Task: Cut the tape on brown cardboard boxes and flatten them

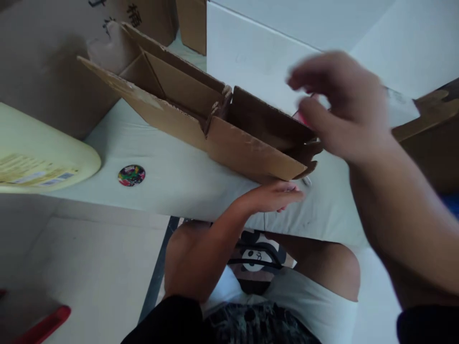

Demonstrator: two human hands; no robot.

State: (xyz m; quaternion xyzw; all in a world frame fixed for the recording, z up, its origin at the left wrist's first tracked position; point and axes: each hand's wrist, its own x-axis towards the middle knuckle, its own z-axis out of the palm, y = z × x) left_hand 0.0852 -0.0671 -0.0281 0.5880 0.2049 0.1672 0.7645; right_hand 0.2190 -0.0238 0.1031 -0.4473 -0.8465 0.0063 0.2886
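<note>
A long open cardboard box [247, 148], split into two compartments, lies slantwise on the pale cloth-covered surface [172, 177]. My left hand [274, 196] rests by its near side, toward the right end. The fingers there are curled in, and what they hold, if anything, is hidden. A small silvery thing [307, 181] shows just past those fingers, partly under the box. Above the box's right end my right hand [340, 105] is raised and blurred, thumb and fingers apart. Something pinkish-red [303, 117] shows behind its thumb, too smeared to name.
At the left lies a pale yellow bottle [46, 148] with a printed label. A round colourful disc [131, 175] is on the cloth. A large carton [53, 62] stands behind the bottle, and a white box [247, 52] at the back. Another cardboard box [430, 143] is at right.
</note>
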